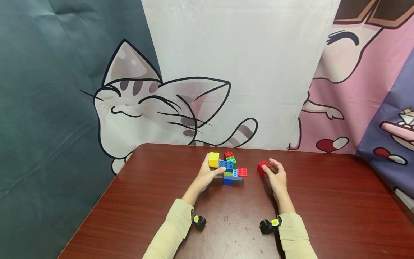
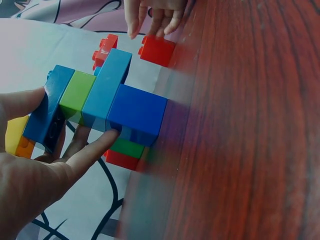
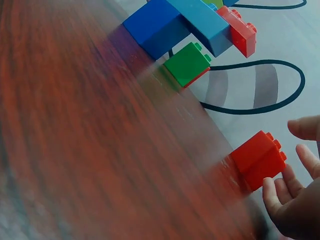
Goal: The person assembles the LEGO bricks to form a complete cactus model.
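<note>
My left hand (image 1: pixel 205 176) holds a built-up piece of toy building bricks, its thumb pressed on the dark blue brick (image 2: pixel 47 110) and fingers behind. Stacked in the piece are a lime brick (image 2: pixel 77 93), a light blue brick (image 2: pixel 107 87) and a blue bottom brick (image 2: pixel 137 115) right at the tabletop. A yellow brick (image 1: pixel 214 159) sticks out on its left and a red brick (image 1: pixel 242 172) on its right. My right hand (image 1: pixel 277 179) is beside a separate red brick (image 3: pixel 260 160) on the table, fingertips right at its side, fingers spread rather than wrapped around it.
A green brick (image 3: pixel 187 65) and another red brick (image 1: pixel 228 154) stand just behind the built piece. The brown wooden table (image 1: pixel 145 216) ends close beyond them, with a printed cat curtain (image 1: pixel 200 54) behind. A small black camera (image 1: pixel 199 222) is strapped at each wrist.
</note>
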Action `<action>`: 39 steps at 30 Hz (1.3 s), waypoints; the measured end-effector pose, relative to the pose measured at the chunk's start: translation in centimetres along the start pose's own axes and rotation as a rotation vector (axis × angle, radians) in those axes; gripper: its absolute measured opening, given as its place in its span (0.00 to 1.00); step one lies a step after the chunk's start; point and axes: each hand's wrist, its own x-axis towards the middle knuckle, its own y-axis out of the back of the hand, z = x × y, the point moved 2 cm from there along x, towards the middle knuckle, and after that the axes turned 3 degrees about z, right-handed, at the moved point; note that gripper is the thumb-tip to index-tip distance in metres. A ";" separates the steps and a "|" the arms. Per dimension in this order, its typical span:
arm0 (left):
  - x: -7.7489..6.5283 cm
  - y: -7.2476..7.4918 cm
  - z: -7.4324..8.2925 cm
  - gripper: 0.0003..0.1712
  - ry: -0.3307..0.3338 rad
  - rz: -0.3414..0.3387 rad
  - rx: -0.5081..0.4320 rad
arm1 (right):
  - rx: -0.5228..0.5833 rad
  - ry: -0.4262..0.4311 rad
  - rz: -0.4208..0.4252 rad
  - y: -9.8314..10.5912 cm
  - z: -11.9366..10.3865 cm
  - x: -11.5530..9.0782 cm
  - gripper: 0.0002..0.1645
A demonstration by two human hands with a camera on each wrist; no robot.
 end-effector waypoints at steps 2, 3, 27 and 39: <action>0.0 0.0 0.0 0.36 -0.001 0.001 -0.001 | -0.023 -0.004 -0.036 0.0 0.1 0.1 0.32; 0.0 0.0 0.0 0.36 -0.001 0.002 -0.001 | -0.037 -0.003 -0.052 0.0 0.2 0.1 0.33; 0.1 0.1 -0.3 0.40 0.023 0.008 0.003 | -0.253 0.018 -0.047 -0.3 1.1 0.5 0.31; 0.4 0.1 -0.3 0.41 0.025 0.014 0.014 | -0.225 0.028 -0.030 0.0 0.6 0.2 0.29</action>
